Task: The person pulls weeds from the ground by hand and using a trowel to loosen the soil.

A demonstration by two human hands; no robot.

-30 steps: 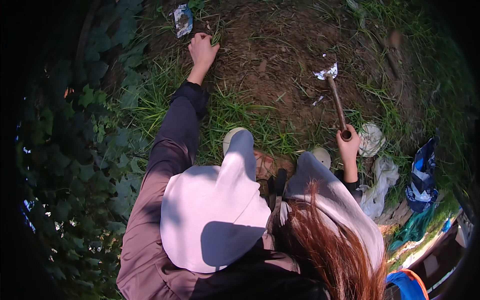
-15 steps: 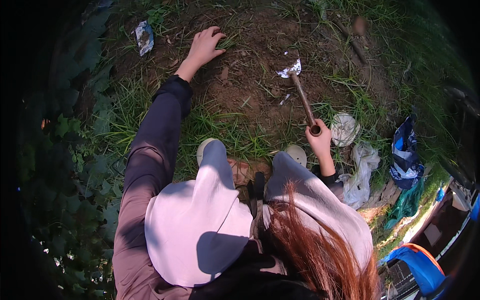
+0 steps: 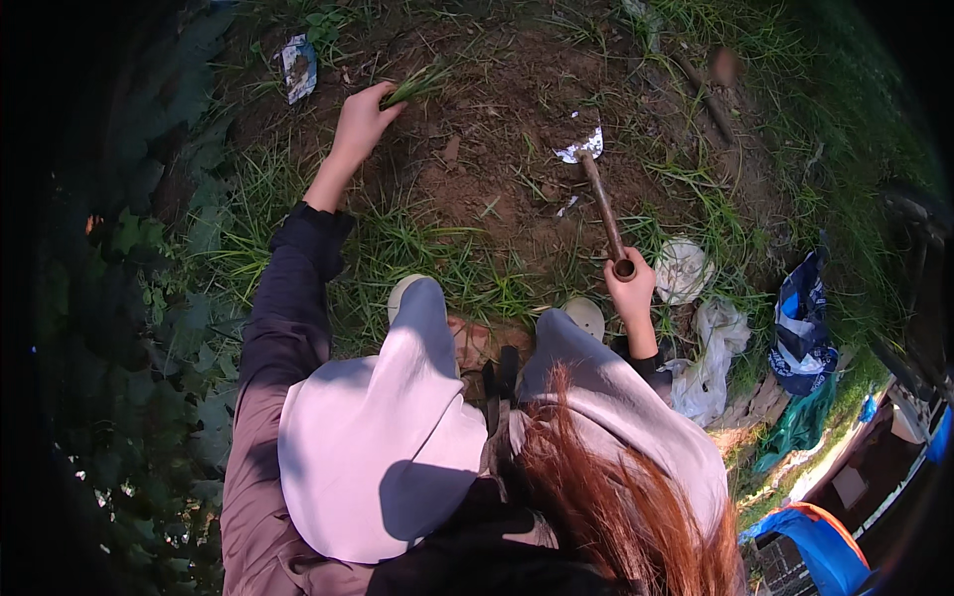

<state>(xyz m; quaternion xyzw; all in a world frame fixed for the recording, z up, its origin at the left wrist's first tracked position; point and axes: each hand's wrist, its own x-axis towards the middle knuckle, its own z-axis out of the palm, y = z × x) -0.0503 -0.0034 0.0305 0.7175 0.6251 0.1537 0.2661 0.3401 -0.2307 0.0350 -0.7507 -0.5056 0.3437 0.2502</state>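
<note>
A tuft of green grass (image 3: 425,83), left of the brown tube (image 3: 603,207) and beyond it, is pinched in the left hand (image 3: 362,125). The right hand (image 3: 633,288) is wrapped around the tube's near end, and crumpled white plastic (image 3: 684,270) lies to the tube's right.

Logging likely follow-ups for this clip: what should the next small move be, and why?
Probably lay the grass tuft aside, if it is loose: the left hand pinches it beside the bare soil, and the right hand grips the brown-handled tool, so neither hand is free.
</note>
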